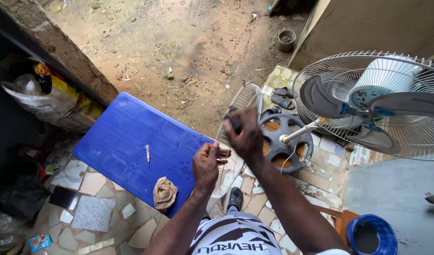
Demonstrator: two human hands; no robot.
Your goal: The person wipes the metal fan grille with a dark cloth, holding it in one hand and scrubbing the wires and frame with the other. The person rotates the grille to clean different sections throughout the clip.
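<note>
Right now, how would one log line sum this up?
left hand: grips wire fan guard | right hand: holds dark tool on guard | blue table: rag

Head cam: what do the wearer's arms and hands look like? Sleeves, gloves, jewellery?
Both arms are bare up to the frame's bottom edge, with no sleeves in view. The left hand and right hand have no gloves, and no watch, rings or bands are visible. The fingers are uncovered.

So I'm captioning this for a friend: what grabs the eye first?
The bright blue plastic table at left centre, carrying a crumpled brown rag. At right stands a fan, its grey blades bare inside the wire guard. Between them, the left hand and right hand meet above the fan's round base.
</note>
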